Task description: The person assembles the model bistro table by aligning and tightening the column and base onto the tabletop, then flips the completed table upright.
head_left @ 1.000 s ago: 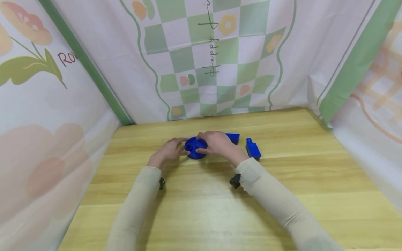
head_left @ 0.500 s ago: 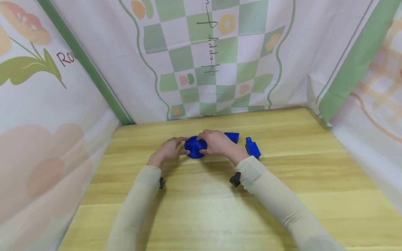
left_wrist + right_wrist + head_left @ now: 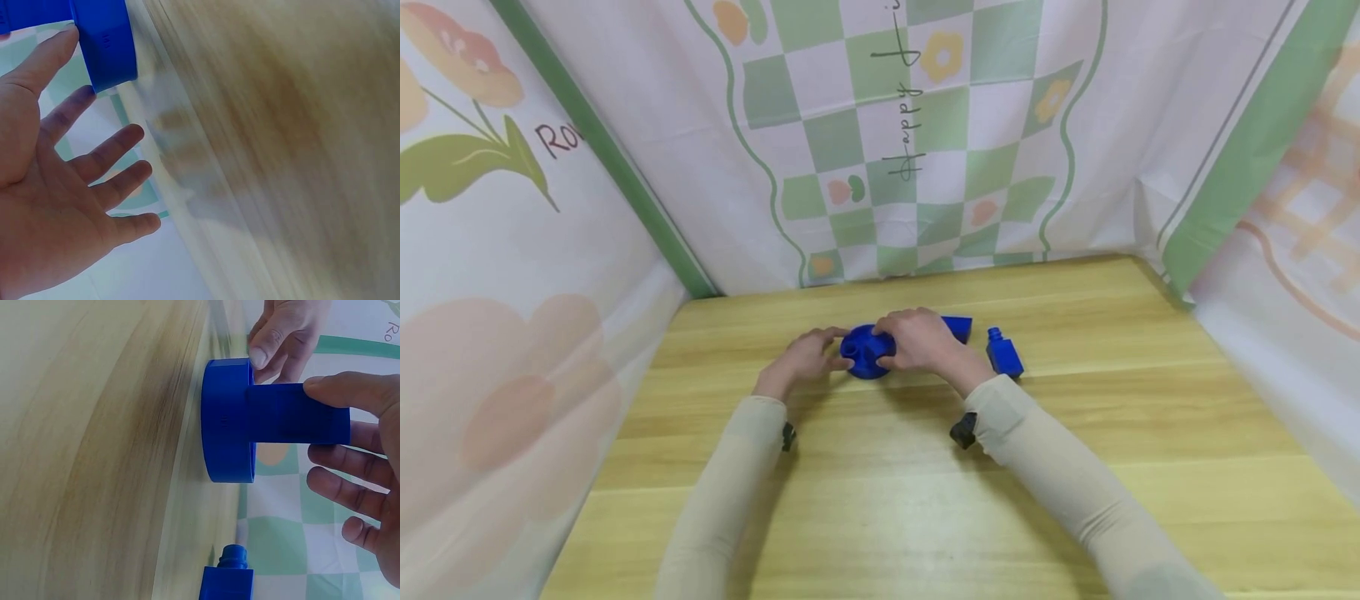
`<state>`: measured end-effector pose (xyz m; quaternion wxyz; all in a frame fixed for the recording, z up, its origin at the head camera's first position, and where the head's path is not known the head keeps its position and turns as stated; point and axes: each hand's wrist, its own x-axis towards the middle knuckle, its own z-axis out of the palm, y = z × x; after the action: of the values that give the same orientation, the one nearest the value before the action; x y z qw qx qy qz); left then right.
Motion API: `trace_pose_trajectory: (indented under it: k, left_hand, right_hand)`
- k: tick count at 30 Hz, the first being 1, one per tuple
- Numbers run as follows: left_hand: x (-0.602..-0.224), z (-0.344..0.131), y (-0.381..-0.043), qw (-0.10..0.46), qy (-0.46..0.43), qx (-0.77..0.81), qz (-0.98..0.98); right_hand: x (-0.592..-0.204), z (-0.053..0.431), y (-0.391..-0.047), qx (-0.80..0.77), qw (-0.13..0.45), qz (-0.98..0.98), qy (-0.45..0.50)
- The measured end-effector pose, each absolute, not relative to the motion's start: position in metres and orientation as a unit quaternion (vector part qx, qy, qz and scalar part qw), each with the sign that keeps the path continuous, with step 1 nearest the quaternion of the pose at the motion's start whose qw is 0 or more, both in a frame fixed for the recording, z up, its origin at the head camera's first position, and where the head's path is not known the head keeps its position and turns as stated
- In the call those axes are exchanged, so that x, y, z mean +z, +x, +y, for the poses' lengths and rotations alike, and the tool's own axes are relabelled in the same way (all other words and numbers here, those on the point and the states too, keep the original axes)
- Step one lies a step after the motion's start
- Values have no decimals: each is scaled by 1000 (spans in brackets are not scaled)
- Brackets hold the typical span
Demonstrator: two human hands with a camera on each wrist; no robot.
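A round blue base with a raised rim and a round hole on its left side rests on the table. My left hand holds its left edge between thumb and forefinger, the other fingers spread in the left wrist view. A blue rectangular block stands upright at the base, shown sideways in the right wrist view. My right hand pinches that block near its upper end. Whether the block sits in a socket is hidden by the rim.
Right of my right hand lies a blue block with a ridged neck. Another blue piece is partly hidden behind that hand. The wooden table ends at patterned curtains behind and at both sides.
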<state>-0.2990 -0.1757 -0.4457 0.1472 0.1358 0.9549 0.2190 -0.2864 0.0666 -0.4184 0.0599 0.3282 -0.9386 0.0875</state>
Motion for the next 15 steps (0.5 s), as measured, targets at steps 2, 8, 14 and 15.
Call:
trace_pose_trajectory:
  k: [2,8,14,15]
  left_hand:
    - [-445,-176,-299,147,135,220,955]
    - [-446,-175,-298,132,148,211,957]
    - [-449,-175,-295,101,166,171,966]
    - [-450,-175,-294,96,167,167,967]
  right_hand:
    - [-418,67,-287,87,65,-938,329]
    - [-419,68,-285,109,44,-938,327]
    - [-420,77,-284,137,8,-939,315]
    - [-421,80,-284,140,3,-940,310]
